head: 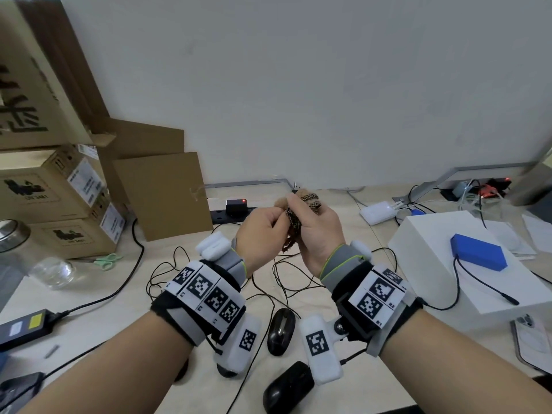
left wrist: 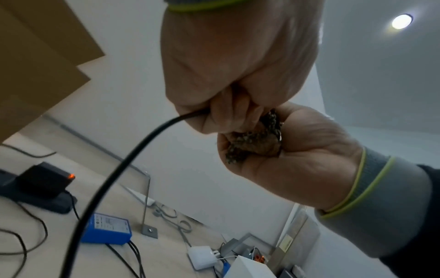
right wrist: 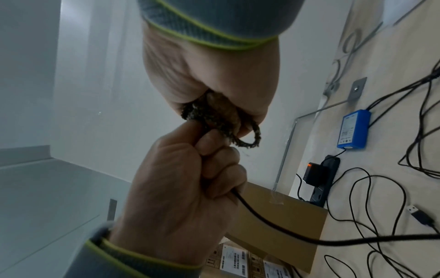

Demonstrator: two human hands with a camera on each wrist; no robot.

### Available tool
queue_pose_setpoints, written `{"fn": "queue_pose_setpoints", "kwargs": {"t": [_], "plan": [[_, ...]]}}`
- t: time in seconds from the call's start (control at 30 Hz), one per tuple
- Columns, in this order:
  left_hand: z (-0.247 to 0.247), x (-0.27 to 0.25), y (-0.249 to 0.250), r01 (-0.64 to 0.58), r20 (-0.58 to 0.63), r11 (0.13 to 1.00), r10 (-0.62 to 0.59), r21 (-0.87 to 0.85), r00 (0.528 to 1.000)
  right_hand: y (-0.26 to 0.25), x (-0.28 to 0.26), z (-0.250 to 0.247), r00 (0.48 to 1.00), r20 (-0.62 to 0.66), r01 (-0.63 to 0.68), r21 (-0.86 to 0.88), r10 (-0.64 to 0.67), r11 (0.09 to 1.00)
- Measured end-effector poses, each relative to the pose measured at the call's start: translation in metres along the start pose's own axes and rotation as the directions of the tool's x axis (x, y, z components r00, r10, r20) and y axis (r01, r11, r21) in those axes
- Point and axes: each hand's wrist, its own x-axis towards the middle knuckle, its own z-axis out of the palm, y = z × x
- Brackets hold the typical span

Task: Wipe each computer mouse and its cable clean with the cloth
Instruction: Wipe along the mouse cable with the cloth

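Both hands are raised together above the desk. My left hand [head: 268, 219] grips a thin black mouse cable [left wrist: 142, 143], which hangs from its fist down toward the desk. My right hand [head: 313, 225] clutches a brown cloth [head: 295, 222] with a speckled edge, bunched round the cable right against the left fingers. A USB plug [head: 295, 188] pokes out above the hands. Two black mice [head: 280, 330] [head: 288, 386] lie on the desk below my wrists, with their thin cables [head: 280, 273] tangled in loops.
Cardboard boxes [head: 53, 186] are stacked at the left, with a glass jar [head: 53, 271] and green scissors [head: 107, 261] beside them. A power strip [head: 230, 212] lies at the back. A white box [head: 433, 264] carrying a blue pack [head: 478, 255] stands at the right.
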Motion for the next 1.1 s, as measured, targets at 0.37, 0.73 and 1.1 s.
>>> {"fn": "queue_pose_setpoints", "kwargs": {"t": [0.37,0.73,1.1], "plan": [[-0.003,-0.002,0.0,-0.053,0.056,0.998,0.055,-0.039,0.997,-0.009,0.012,0.004,0.994,-0.108,-0.023,-0.012,0.022,1.0],[-0.008,-0.004,-0.001,0.013,0.069,0.995,-0.006,-0.095,0.998,-0.006,0.021,0.002,0.984,-0.178,-0.018,-0.047,0.009,0.999],[-0.021,0.001,-0.012,0.022,-0.088,0.993,-0.012,0.114,0.996,-0.004,0.043,-0.027,0.968,-0.164,-0.148,0.229,0.188,0.962]]}}
